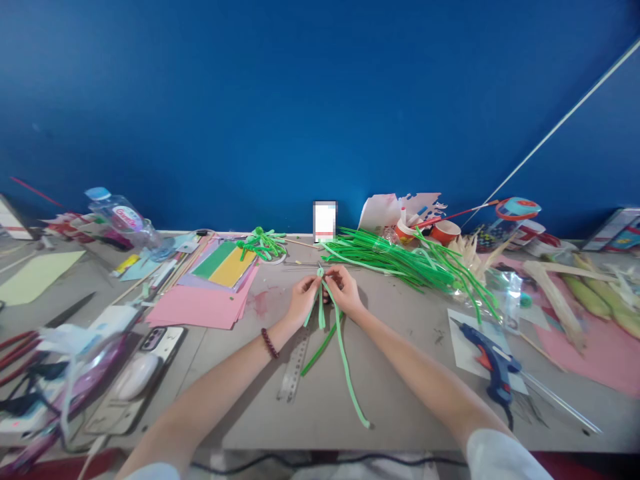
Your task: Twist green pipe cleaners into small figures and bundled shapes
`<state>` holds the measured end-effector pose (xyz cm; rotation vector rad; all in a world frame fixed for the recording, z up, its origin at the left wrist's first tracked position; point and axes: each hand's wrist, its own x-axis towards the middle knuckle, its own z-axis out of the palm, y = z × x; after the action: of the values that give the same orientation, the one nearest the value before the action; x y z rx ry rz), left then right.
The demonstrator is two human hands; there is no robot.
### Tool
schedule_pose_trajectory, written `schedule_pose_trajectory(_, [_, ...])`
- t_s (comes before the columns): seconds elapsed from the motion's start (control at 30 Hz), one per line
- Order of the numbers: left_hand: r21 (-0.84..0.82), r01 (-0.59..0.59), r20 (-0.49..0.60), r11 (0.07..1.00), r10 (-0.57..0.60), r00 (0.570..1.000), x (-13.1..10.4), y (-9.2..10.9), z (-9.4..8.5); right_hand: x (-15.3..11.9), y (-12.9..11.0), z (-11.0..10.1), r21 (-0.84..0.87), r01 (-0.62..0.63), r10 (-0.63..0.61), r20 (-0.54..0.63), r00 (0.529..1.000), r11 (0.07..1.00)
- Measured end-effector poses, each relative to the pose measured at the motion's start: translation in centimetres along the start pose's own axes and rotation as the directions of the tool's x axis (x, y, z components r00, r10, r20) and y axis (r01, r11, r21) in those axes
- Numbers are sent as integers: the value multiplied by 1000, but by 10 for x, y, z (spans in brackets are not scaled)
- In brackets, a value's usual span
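Note:
Both hands meet over the middle of the table, pinching a bundle of light green pipe cleaners [321, 313]. My left hand [304, 298], with a beaded bracelet at the wrist, grips the bundle's left side near its top. On the other side, the fingers of my right hand [344, 291] close on the same bundle. One long pale strand [347, 373] trails down from it towards the table's front. Below the hands lie a darker green pipe cleaner [320, 348] and a clear ruler [294, 367]. Something dark between the hands is too small to make out.
A heap of green pipe cleaners [395, 260] lies at the back right, near a blue glue gun [493, 360]. Coloured paper sheets [200, 303], a phone [167, 340] and a plastic bottle [125, 217] are on the left. Large scissors [70, 310] lie farther left.

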<state>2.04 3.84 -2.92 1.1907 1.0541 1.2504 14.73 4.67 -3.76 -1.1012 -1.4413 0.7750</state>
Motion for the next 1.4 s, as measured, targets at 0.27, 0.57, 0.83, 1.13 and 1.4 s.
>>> schedule_pose_trajectory(0.27, [173, -145, 67, 974, 136, 989, 2, 8, -3, 6, -4, -1, 102, -96, 96, -2, 995, 990])
schedule_pose_trajectory(0.57, [135, -102, -27, 986, 106, 994, 6, 6, -8, 8, 0, -3, 149, -149, 142, 57, 988, 978])
schedule_pose_trajectory(0.83, [249, -124, -68, 961, 145, 987, 5, 1, -7, 7, 6, 0, 132, -158, 149, 73, 986, 979])
schedule_pose_trajectory(1.13, [135, -39, 30, 990, 35, 999, 14, 2, -8, 6, 3, -2, 161, -198, 187, 79, 979, 967])
schedule_pose_trajectory(1.4, [130, -66, 46, 989, 61, 997, 13, 4, -9, 7, 1, -3, 202, -261, 233, 153, 960, 944])
